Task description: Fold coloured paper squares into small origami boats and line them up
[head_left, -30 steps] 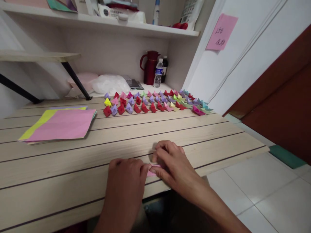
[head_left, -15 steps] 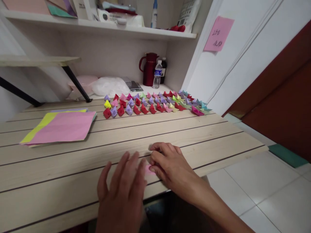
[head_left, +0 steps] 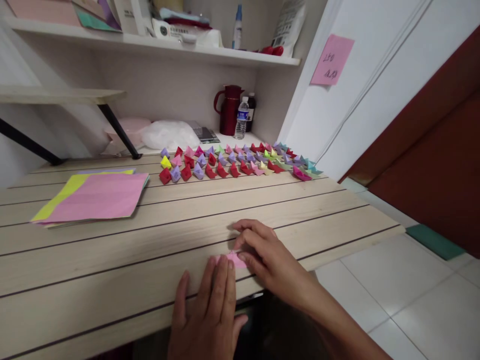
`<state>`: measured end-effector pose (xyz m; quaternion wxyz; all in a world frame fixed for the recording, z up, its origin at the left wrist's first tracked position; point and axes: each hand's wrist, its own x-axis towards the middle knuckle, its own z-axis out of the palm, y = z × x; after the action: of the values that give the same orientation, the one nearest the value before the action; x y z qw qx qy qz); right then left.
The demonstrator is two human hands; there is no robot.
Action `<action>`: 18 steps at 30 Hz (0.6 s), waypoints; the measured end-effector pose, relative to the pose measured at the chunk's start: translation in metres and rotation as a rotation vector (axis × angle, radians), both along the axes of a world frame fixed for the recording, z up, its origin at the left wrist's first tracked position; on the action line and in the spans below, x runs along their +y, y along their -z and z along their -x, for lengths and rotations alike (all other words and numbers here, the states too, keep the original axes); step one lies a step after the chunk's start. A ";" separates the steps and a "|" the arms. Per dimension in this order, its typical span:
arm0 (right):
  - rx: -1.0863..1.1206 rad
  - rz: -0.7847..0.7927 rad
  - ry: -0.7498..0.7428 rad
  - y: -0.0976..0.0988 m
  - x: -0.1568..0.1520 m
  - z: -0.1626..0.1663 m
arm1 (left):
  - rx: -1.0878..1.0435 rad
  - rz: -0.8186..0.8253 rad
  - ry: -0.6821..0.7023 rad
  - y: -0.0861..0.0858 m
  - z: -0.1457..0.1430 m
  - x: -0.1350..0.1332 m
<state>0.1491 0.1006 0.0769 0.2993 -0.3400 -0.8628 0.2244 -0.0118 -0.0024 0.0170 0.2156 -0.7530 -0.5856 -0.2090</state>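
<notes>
A small folded piece of pink paper [head_left: 236, 260] lies on the table near its front edge, partly hidden under my fingers. My left hand [head_left: 213, 305] rests flat, fingers stretched out, their tips pressing on the left part of this paper. From the right, my right hand [head_left: 264, 255] holds the paper's right part, thumb tip on it and index finger bent close beside the thumb. The other right fingers curl above the tabletop. Further back stand rows of small folded paper boats [head_left: 222, 171] in red, purple, pink, yellow and green.
A stack of coloured paper sheets [head_left: 101, 197], pink on top, lies at the left of the slatted wooden table [head_left: 180, 227]. Behind the boats are a white plastic bag [head_left: 170, 135], a dark red jug [head_left: 229, 110] and a water bottle [head_left: 242, 119]. A pink note [head_left: 332, 60] hangs on the wall.
My left hand has come down and moved right, its fingers drawn together and now lying on the pink paper. My right hand stays at the paper's right side. The view has shifted slightly.
</notes>
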 end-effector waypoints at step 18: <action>-0.366 -0.507 0.054 0.040 -0.052 -0.017 | 0.018 0.008 -0.037 0.004 -0.003 -0.002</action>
<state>0.1664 0.0482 0.0367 0.2201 -0.3123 -0.9214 -0.0709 -0.0087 -0.0043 0.0126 0.2217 -0.7447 -0.5983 -0.1956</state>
